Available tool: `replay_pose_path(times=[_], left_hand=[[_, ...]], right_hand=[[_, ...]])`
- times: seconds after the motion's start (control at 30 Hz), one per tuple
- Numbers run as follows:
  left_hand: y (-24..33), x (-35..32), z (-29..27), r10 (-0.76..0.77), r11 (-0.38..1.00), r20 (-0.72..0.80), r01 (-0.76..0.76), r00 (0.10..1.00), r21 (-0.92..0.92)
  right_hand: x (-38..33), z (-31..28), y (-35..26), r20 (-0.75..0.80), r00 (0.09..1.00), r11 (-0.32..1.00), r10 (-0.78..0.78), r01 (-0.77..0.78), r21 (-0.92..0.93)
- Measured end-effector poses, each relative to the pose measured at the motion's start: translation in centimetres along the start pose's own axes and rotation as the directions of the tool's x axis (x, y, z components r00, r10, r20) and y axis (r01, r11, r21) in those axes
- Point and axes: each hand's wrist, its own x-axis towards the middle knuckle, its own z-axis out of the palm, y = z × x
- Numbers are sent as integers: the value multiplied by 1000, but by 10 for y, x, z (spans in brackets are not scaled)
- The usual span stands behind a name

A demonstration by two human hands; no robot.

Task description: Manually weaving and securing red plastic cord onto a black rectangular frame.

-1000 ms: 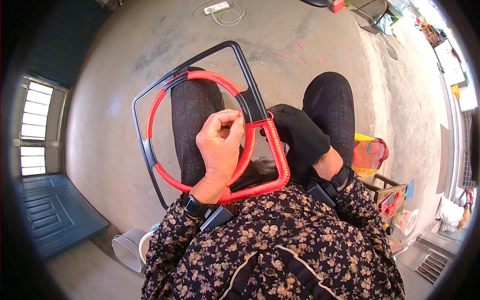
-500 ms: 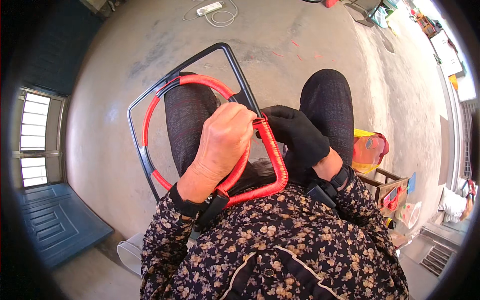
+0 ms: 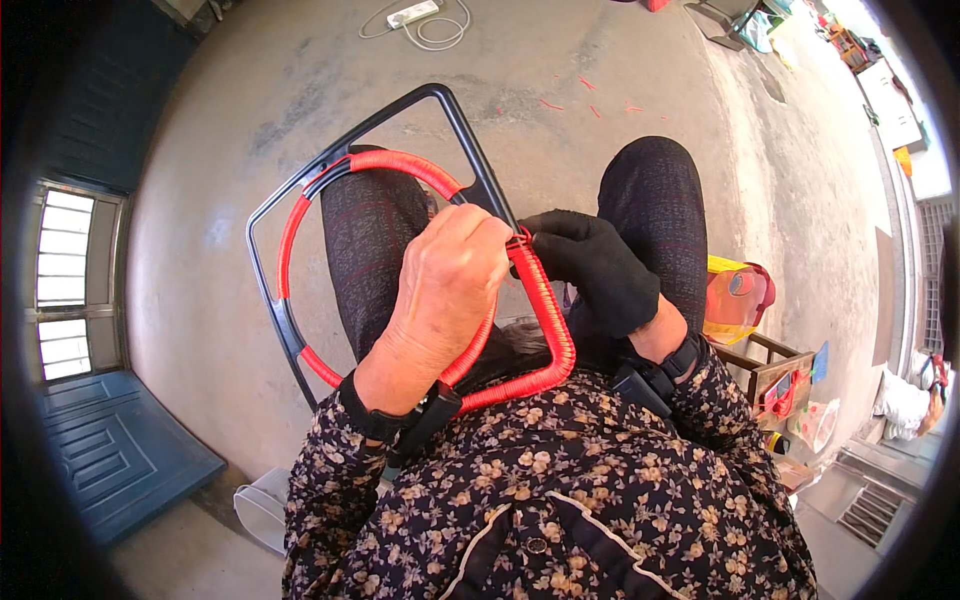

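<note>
Frame (image 3: 470, 150) on lap; both hands' grip at red wrap (image 3: 545, 310).

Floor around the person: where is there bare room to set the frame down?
Bare concrete floor lies ahead of the knees, short of the white power strip, and left of the black frame. The right is crowded: yellow-red bag, wooden crate.

Beyond the fingertips (image 3: 490, 228) the black frame (image 3: 470, 140) and red ring (image 3: 400, 162) barred the way, bare concrete floor (image 3: 560, 70) lying open past them.
</note>
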Motion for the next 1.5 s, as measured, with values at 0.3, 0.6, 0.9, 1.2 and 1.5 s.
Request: replay_pose_path(times=[0.3,0.6,0.9,1.2,1.5], left_hand=[[-8,-6,13,30,995,-21,-32,999,-91],[-12,-17,18,-746,174,322,638,582,-750],[-22,-18,31,-559,-154,644,698,522,-700],[-12,-13,38,-607,-65,547,650,577,-758],[-6,-11,39,-661,-24,515,670,546,-742]], right_hand=[[9,2,5,-153,986,988,67,-87,-127],[8,3,-3,-142,988,985,64,-86,-148],[4,-5,-7,-32,993,966,-113,102,-237],[3,-1,-7,-128,991,958,-36,-2,-288],[8,-1,-16,-84,988,811,-126,54,-582]])
